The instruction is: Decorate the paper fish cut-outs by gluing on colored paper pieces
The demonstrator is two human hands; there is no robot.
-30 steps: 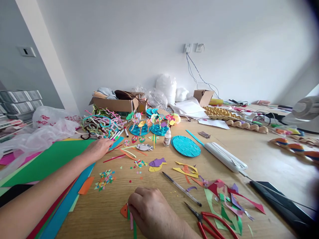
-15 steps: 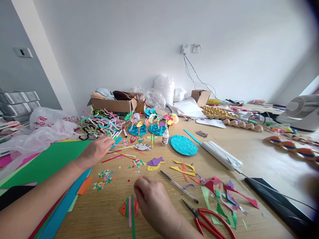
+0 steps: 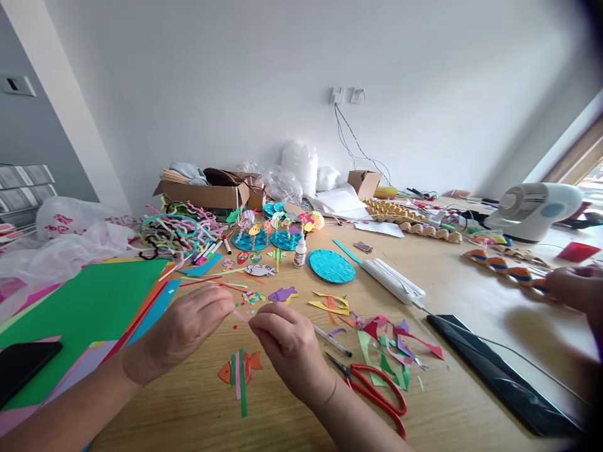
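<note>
My left hand (image 3: 186,329) and my right hand (image 3: 287,342) meet above the wooden table (image 3: 471,301), and between their fingertips they pinch a thin pink paper strip (image 3: 240,316). Just below them lies an orange paper fish (image 3: 240,369) with green and pink strips laid across it. Red-handled scissors (image 3: 372,389) and a pen (image 3: 332,341) lie to the right of my right hand.
Coloured paper sheets (image 3: 89,307) and a black phone (image 3: 23,367) lie at the left. Paper scraps (image 3: 391,348), a blue disc (image 3: 331,266), a glue bottle (image 3: 300,252), pipe cleaners (image 3: 176,229) and boxes (image 3: 207,191) fill the middle. Another person's hand (image 3: 575,289) is at the right edge.
My left hand drew back from the markers toward me and met my right hand, which lifted off the orange fish. Both now hold a pink strip. The view shifted right, showing another person's hand.
</note>
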